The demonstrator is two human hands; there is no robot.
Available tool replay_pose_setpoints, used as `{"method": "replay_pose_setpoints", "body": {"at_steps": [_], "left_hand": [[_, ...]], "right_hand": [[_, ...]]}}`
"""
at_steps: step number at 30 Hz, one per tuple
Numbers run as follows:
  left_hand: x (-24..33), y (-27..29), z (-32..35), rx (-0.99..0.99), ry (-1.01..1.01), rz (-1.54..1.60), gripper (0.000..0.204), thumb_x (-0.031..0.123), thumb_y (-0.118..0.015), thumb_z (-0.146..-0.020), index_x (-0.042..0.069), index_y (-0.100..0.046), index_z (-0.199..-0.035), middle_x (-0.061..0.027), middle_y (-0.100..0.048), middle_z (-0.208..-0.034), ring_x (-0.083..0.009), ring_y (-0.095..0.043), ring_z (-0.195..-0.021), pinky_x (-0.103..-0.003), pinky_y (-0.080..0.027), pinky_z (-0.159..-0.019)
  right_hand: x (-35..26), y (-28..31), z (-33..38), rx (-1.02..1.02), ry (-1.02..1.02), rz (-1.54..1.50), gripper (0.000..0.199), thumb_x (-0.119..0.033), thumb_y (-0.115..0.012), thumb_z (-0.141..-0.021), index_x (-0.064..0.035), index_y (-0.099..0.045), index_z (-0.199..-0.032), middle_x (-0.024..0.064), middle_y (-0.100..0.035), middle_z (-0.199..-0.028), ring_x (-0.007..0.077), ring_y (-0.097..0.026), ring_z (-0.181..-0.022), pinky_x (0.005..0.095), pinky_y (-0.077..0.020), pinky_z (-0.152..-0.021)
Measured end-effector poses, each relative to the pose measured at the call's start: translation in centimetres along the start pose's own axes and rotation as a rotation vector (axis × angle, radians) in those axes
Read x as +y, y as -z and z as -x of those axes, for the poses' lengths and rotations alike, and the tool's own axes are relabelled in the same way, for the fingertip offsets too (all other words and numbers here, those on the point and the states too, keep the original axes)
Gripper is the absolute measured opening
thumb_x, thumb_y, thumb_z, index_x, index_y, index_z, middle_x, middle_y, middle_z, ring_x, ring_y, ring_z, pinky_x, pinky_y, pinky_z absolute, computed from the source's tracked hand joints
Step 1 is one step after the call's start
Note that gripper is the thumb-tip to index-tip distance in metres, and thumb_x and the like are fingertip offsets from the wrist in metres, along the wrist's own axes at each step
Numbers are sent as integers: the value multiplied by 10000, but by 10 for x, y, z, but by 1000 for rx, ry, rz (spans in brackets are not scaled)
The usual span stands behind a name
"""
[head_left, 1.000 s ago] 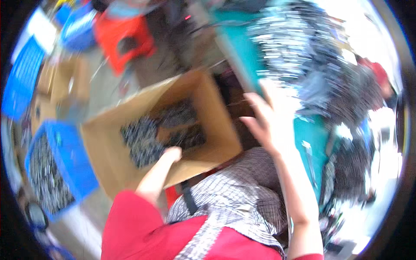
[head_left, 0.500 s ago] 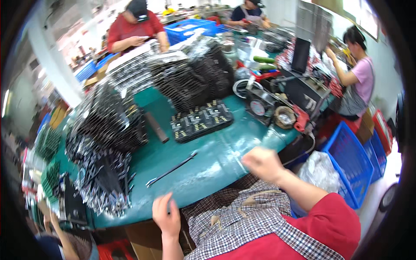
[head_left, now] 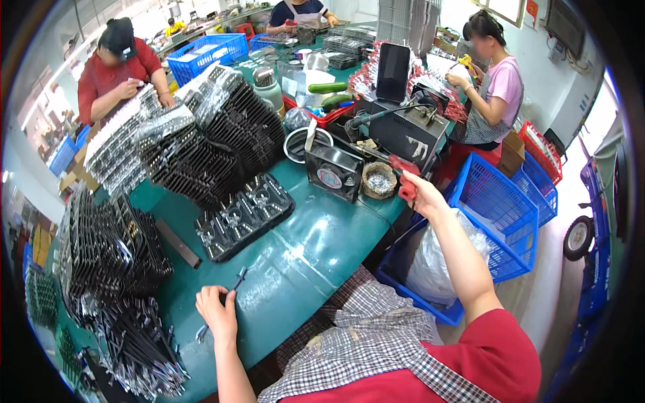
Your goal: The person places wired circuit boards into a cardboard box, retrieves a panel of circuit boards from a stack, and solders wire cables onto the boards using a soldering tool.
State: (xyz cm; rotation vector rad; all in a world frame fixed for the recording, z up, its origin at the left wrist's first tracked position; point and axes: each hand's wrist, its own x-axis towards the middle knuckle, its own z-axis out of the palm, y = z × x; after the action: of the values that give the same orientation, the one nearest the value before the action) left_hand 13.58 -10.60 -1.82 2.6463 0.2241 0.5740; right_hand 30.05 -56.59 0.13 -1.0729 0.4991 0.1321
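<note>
The left hand (head_left: 216, 310) lies on the green table (head_left: 316, 242), fingers curled over the end of a thin dark metal part (head_left: 235, 282). The right hand (head_left: 422, 195) reaches out and grips a red-handled tool (head_left: 405, 181) beside a small round tin (head_left: 379, 180) and a black fan (head_left: 334, 173).

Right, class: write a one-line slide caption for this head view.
At a green table, the left hand rests on a thin metal tool while the right hand grips a red-handled tool.
</note>
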Motion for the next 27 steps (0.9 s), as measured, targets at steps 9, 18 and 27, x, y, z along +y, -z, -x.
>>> {"method": "replay_pose_setpoints", "body": {"at_steps": [9, 18, 27], "left_hand": [[-12, -10, -8, 66, -121, -150, 184, 136, -683, -687, 59, -525, -739, -92, -509, -791, -285, -489, -800, -400, -392, -704], [-18, -5, 3, 68, 23, -155, 184, 188, -638, -757, 76, -501, -807, -52, -527, -788, -234, -517, -802, -357, -393, -742], [-32, 4, -5, 86, -14, -218, 77, 148, -588, -796, 97, -548, -837, -40, -544, -757, -227, -537, -785, -380, -391, -720]], "right_hand": [[51, -26, 98, -220, 487, -374, 382, -273, -554, -886, -91, -458, -1209, 74, -534, -1162, 149, -540, -820, 260, -483, -653], [21, -37, 132, -740, 364, -712, 657, -82, -569, -872, -149, -211, -1419, 45, -463, -1229, 108, -433, -796, 199, -444, -710], [33, -58, 110, -828, 334, -595, 541, -142, -525, -899, -92, -248, -1361, 92, -464, -1230, 94, -416, -653, 199, -433, -563]]}}
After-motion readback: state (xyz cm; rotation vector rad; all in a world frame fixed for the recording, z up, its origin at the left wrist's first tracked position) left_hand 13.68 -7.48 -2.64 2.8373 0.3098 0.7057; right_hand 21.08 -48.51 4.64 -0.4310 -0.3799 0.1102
